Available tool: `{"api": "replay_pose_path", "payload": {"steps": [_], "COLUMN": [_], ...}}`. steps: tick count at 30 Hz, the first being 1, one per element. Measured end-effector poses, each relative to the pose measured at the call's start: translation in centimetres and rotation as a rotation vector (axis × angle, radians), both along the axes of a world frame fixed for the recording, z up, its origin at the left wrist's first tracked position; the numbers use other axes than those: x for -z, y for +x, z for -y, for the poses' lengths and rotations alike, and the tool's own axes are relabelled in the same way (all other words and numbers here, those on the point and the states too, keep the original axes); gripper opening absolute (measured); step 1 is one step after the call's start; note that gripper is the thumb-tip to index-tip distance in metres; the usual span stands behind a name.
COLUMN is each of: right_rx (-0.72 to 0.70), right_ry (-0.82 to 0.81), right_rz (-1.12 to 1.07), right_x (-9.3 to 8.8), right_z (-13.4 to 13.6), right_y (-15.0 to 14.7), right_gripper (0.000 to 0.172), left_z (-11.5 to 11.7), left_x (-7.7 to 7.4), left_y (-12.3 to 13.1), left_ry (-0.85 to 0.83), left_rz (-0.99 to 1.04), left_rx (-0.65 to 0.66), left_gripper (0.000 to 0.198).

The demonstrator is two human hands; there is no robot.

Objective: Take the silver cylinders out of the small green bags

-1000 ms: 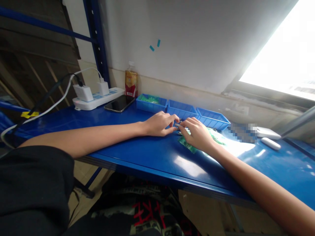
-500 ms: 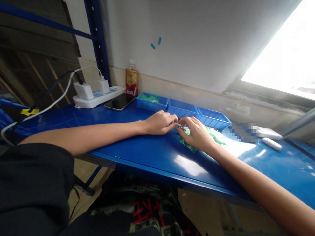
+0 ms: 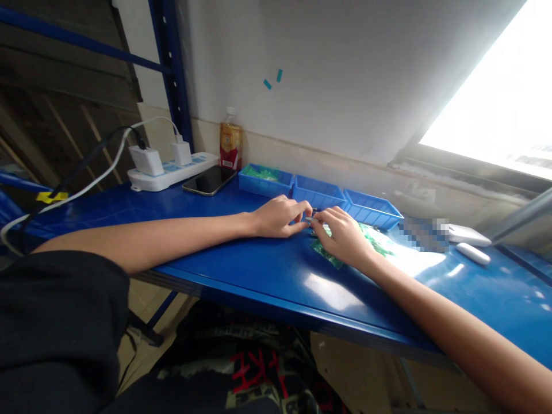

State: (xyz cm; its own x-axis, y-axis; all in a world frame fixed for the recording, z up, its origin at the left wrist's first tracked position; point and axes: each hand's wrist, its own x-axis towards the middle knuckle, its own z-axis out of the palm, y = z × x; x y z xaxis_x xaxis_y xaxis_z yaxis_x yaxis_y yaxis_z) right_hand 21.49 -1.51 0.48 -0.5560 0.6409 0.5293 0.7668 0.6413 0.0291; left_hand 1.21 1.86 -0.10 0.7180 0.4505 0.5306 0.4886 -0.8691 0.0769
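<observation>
My left hand (image 3: pixel 278 217) and my right hand (image 3: pixel 340 234) meet fingertip to fingertip on the blue table (image 3: pixel 241 264). Between the fingertips sits a small metallic part (image 3: pixel 309 219), pinched from both sides; it is too small to name. My right hand lies over a pile of green plastic bags (image 3: pixel 371 241) spread on the table. Both forearms rest on the tabletop.
Three blue bins (image 3: pixel 319 192) stand in a row behind the hands; the left one holds green pieces. Further left are a phone (image 3: pixel 210 180), a white power strip (image 3: pixel 166 169) with chargers and a bottle (image 3: pixel 230 141). White objects (image 3: pixel 472 241) lie at the right by the window.
The hands have stayed together at the same spot; only the fingertips have shifted slightly around the small part.
</observation>
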Motion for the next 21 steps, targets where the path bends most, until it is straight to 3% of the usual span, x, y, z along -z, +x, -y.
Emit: {"api": "replay_pose_path", "payload": {"steps": [12, 21], "right_rx": [-0.053, -0.049], "right_ry": [0.036, 0.061], "right_rz": [-0.075, -0.068], "right_x": [0.10, 0.30], "right_z": [-0.04, -0.27], "right_y": [0.11, 0.10], "right_gripper": [0.012, 0.019], "left_z": [-0.15, 0.10], "left_x": [0.19, -0.02], "left_y": [0.00, 0.00], "left_ry": [0.067, 0.005], "left_rz": [-0.026, 0.023], "left_rx": [-0.023, 0.016], "left_gripper": [0.021, 0.026]}}
